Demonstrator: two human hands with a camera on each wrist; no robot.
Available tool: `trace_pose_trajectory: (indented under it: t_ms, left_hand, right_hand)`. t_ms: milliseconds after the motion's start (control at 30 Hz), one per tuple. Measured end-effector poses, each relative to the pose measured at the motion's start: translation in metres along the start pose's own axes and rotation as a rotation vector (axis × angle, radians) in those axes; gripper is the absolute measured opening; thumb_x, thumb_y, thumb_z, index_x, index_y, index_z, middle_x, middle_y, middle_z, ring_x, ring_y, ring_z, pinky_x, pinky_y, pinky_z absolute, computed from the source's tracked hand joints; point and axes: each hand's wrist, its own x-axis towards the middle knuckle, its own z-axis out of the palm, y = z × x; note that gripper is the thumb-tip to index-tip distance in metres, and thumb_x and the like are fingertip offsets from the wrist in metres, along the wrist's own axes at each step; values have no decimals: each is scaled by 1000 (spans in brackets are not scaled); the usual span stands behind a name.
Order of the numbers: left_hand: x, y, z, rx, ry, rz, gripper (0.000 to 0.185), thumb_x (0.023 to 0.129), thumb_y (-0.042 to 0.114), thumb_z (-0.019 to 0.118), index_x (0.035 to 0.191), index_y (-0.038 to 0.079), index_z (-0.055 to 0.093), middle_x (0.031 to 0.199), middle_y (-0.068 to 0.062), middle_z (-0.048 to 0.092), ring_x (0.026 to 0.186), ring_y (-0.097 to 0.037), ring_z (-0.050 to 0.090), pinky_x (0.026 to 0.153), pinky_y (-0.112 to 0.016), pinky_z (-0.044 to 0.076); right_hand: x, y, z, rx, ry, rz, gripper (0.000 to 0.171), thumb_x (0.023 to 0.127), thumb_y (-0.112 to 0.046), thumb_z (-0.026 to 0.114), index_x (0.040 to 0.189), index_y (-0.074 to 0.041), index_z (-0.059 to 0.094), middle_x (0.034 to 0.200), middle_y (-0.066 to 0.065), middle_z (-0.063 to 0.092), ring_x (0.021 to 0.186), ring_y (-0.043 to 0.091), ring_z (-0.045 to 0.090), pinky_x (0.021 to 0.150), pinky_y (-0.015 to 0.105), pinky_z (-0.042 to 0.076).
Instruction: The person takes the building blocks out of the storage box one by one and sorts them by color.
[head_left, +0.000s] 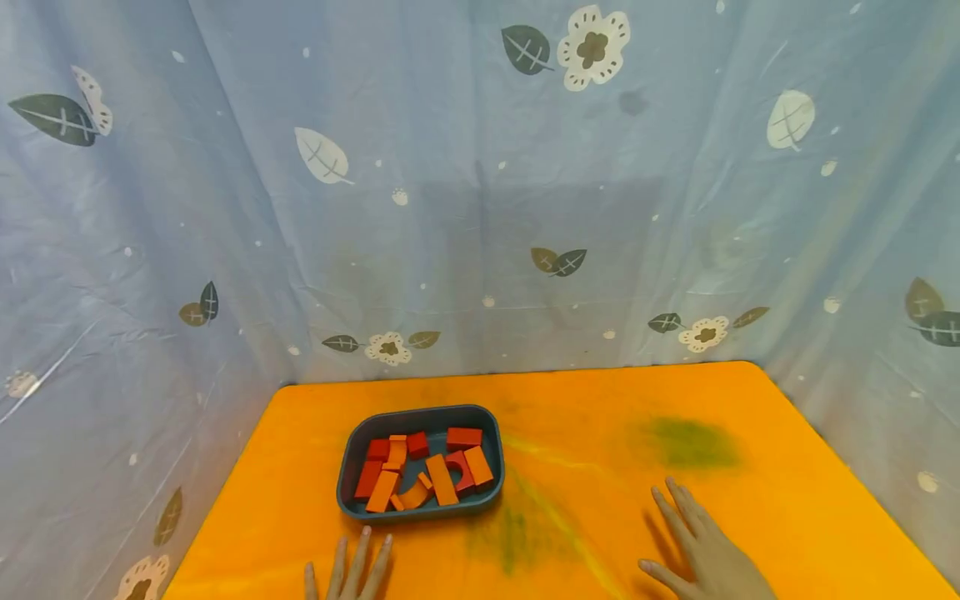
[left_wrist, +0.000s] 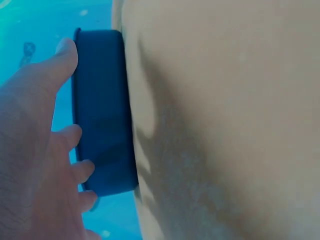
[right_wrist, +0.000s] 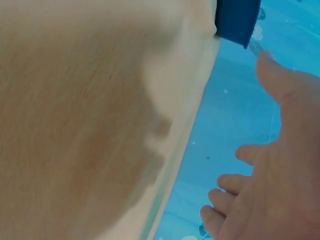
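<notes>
A dark blue-grey tray (head_left: 420, 515) stands on the table left of the middle. Red and orange toy blocks lie in it, among them a red block with a round cut-out (head_left: 464, 477) and a flat orange block (head_left: 442, 480). My left hand (head_left: 349, 575) is just in front of the tray, fingers straight and spread, holding nothing. In the left wrist view the tray's side (left_wrist: 102, 110) shows beyond the fingertips. Off to the right, my right hand (head_left: 708, 554) hovers over the table with its fingers extended, also holding nothing. The tray's corner (right_wrist: 237, 20) appears past its thumb.
The orange tabletop (head_left: 600, 417) has a green smudge (head_left: 690, 442) at the right and another (head_left: 517, 537) near the front middle. A pale blue curtain (head_left: 480, 208) with leaves and flowers surrounds the table at the back and both sides.
</notes>
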Motion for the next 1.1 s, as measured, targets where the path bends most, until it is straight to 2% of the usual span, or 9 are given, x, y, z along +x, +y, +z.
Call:
trace_pose_trajectory:
  t_ms: [67,200,333,433,500,633,767,900,1100]
  left_hand:
    - [1,0,-1,-11,12,-5,94,78,88,35,153,50,-4,159,0,30,105,-44,62,85,-76,34]
    - [4,2,-5,-112,72,-49,92,82,83,39,156,44,1,162,12,-8,103,-50,60,73,-73,43]
    - [15,-1,-13,-340,140,-91,83,93,55,58,158,18,22,155,-28,24,97,-58,58,60,-66,50]
    - [26,-4,-24,-587,53,-202,75,95,22,65,154,0,24,139,-45,33,110,-65,47,74,-71,47]
    - [34,-4,-32,-756,-81,-353,80,95,13,63,156,1,12,146,-45,21,124,-66,32,87,-77,36]
    - [47,-9,-39,-1039,-252,-606,74,106,22,43,154,-3,-6,154,-40,-2,136,-63,9,102,-74,18]
    - [54,-16,-38,-1264,-306,-736,69,109,28,28,151,-3,-17,152,-40,-11,136,-62,5,104,-65,25]
    - [60,-18,-38,-1383,-332,-820,68,109,34,24,151,0,-17,153,-38,-11,138,-59,7,102,-57,36]
    - [64,-19,-40,-1308,-358,-860,67,108,39,25,154,-1,-4,156,-35,-2,138,-56,18,101,-50,41]
  right_hand:
    - [1,-2,-1,1,1,-3,87,87,-56,65,154,-10,32,152,26,32,130,49,41,80,56,53]
    - [4,-5,-3,17,0,-22,77,88,-46,70,144,0,44,148,27,36,111,40,60,64,35,56]
    - [5,-7,-4,50,-45,10,69,88,-38,72,141,1,48,149,24,33,75,20,66,46,21,41]
    - [5,-8,-5,57,-22,-7,66,88,-33,72,140,0,49,149,22,33,74,19,65,43,20,37]
    - [5,-9,-5,45,29,-56,63,87,-30,74,138,0,51,147,20,36,79,23,66,43,20,36]
    - [5,-8,-3,-5,149,-165,59,83,-24,79,133,-2,55,142,16,41,88,28,66,43,19,35]
    - [8,-4,0,-76,232,-270,60,78,-23,82,129,-3,57,138,15,45,91,28,65,49,22,45]
    - [12,0,1,-147,290,-366,62,74,-24,85,126,-2,59,132,18,51,90,27,66,62,34,55]
    - [16,1,3,-166,316,-426,64,71,-24,87,125,-2,60,131,18,52,94,27,66,68,34,57]
